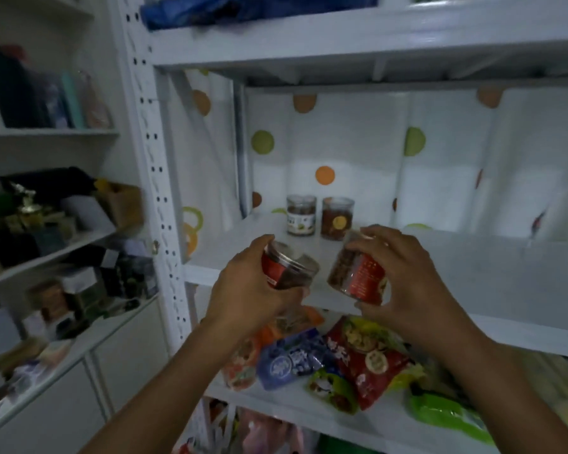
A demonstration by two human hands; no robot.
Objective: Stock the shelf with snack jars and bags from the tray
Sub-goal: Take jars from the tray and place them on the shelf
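My left hand [246, 286] grips a clear snack jar with a red label [289, 268], tilted, just in front of the white shelf [473, 276]. My right hand [404, 276] grips a second red-labelled jar [354, 273], held nearly upright over the shelf's front edge. Two more jars stand at the back of that shelf: a jar with a white label [301, 215] and, beside it, a jar with a yellow round sticker [337, 218]. On the level below lie several snack bags, among them a blue bag [292, 360] and a red bag [368, 358].
A perforated white upright [151, 158] frames the shelf's left side, and another shelf board [341, 44] hangs close above. A dotted sheet [341, 152] lines the back. Crowded shelves of boxes [46, 224] fill the left. A green bag [446, 417] lies at lower right.
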